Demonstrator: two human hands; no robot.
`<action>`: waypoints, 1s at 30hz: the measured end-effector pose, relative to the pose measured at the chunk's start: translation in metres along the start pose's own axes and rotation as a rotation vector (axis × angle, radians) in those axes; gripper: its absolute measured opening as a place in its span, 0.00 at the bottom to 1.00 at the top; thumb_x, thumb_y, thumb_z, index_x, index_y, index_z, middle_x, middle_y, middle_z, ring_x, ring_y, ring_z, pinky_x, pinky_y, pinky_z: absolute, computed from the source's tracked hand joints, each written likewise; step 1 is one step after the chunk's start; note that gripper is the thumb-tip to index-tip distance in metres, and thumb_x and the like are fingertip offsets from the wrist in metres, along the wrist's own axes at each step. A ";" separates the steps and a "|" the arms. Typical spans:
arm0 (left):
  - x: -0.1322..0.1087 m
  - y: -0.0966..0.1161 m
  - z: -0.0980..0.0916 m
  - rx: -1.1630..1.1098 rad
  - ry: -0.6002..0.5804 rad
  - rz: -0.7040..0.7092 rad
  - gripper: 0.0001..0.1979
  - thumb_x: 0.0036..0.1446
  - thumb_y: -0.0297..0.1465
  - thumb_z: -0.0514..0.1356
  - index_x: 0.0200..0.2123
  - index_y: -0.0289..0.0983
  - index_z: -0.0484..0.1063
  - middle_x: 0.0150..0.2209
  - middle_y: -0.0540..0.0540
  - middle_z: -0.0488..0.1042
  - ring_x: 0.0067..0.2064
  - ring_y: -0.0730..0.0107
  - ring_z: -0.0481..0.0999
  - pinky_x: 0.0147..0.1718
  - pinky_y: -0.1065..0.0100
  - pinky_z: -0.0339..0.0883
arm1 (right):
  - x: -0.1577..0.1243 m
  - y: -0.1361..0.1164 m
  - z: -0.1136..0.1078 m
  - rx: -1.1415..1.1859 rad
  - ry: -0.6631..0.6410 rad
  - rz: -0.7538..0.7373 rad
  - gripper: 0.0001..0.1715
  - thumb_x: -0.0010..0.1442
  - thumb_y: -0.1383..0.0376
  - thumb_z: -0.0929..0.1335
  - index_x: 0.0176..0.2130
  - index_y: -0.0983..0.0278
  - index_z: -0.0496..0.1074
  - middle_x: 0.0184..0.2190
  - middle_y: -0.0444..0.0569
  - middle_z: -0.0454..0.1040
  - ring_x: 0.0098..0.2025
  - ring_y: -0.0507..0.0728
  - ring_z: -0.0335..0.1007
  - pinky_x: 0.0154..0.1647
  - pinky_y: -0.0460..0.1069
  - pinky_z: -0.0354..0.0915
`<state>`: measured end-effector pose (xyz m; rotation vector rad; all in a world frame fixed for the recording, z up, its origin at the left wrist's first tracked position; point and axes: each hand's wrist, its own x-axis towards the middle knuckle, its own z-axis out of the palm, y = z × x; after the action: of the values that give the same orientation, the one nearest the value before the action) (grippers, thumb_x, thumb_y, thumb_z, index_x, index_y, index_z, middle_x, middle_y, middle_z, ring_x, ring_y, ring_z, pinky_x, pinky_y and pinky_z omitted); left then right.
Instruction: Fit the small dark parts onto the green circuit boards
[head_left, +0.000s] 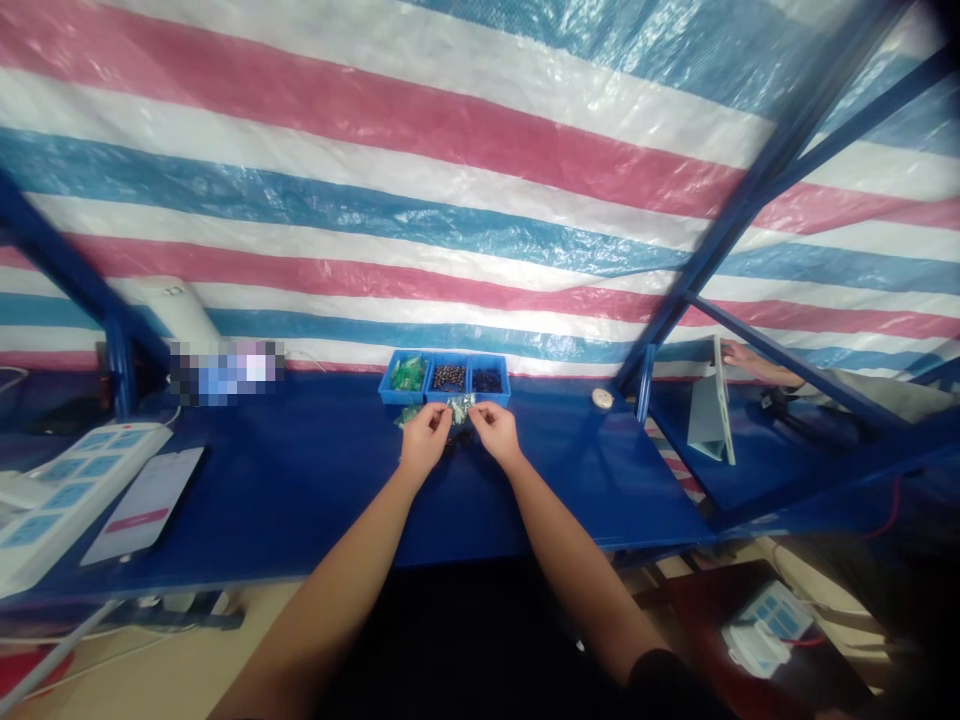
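Note:
My left hand (425, 437) and my right hand (494, 430) are raised together over the blue table (300, 480), both pinching a small clear plastic bag (460, 407) between their fingertips. The bag hangs just in front of a blue three-compartment tray (445, 379). The tray's left compartment holds green pieces, the middle one brownish beads, the right one dark beads. Another small greenish bag (407, 414) lies on the table just left of my left hand. What is inside the held bag is too small to make out.
A white power strip (67, 490) and a phone (146, 503) lie at the left of the table. A small round object (602, 398) sits right of the tray. Blue frame posts (120, 365) stand at both sides. Another person's hand (746, 357) shows at a neighbouring bench, right.

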<state>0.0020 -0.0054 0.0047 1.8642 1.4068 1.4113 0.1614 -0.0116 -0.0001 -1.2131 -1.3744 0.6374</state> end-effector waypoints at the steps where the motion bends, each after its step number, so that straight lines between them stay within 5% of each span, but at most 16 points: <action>1: 0.000 0.000 0.000 0.001 -0.003 0.001 0.12 0.58 0.41 0.56 0.36 0.40 0.73 0.22 0.53 0.70 0.24 0.72 0.69 0.30 0.70 0.63 | 0.000 -0.001 0.000 -0.004 0.003 0.002 0.20 0.56 0.50 0.66 0.32 0.63 0.75 0.20 0.42 0.68 0.22 0.52 0.60 0.27 0.47 0.61; 30: -0.001 0.000 0.002 -0.018 -0.007 -0.021 0.10 0.57 0.39 0.57 0.38 0.40 0.71 0.23 0.53 0.72 0.26 0.72 0.71 0.31 0.70 0.64 | 0.002 0.003 0.001 -0.007 0.028 0.016 0.21 0.56 0.49 0.66 0.36 0.64 0.76 0.21 0.43 0.69 0.22 0.52 0.62 0.29 0.47 0.63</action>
<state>0.0038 -0.0054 0.0033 1.8359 1.4015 1.4012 0.1617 -0.0091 -0.0020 -1.2353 -1.3456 0.6245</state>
